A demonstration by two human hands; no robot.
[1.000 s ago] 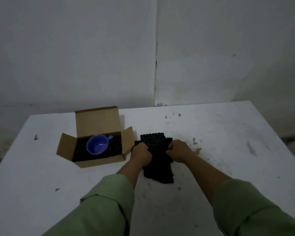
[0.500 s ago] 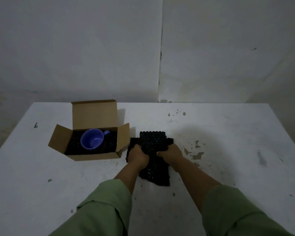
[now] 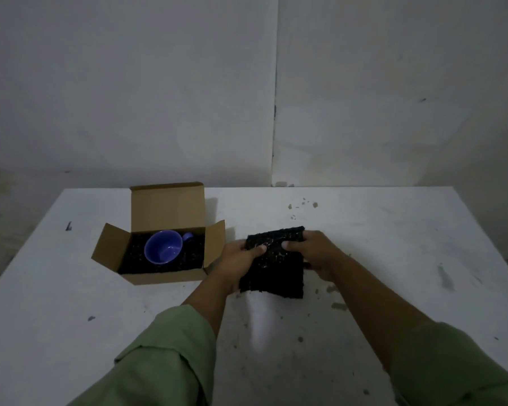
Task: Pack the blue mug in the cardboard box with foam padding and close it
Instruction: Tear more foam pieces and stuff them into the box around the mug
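Observation:
A blue mug [image 3: 162, 251] lies inside an open cardboard box [image 3: 162, 279] on dark foam padding, its handle toward the back right. The box's lid stands upright and both side flaps are spread out. To the right of the box, a black foam pad [image 3: 276, 271] is lifted and tilted above the table. My left hand [image 3: 240, 260] grips its left edge and my right hand [image 3: 313, 253] grips its right edge, thumbs on top.
The white table [image 3: 393, 259] is stained and dotted with small dark crumbs around the pad. Its back edge meets a pale wall. My green sleeves fill the near foreground.
The foam pad lay flat on the table with both hands pressing on it. Now both hands hold it raised and tilted, slightly further right of the box.

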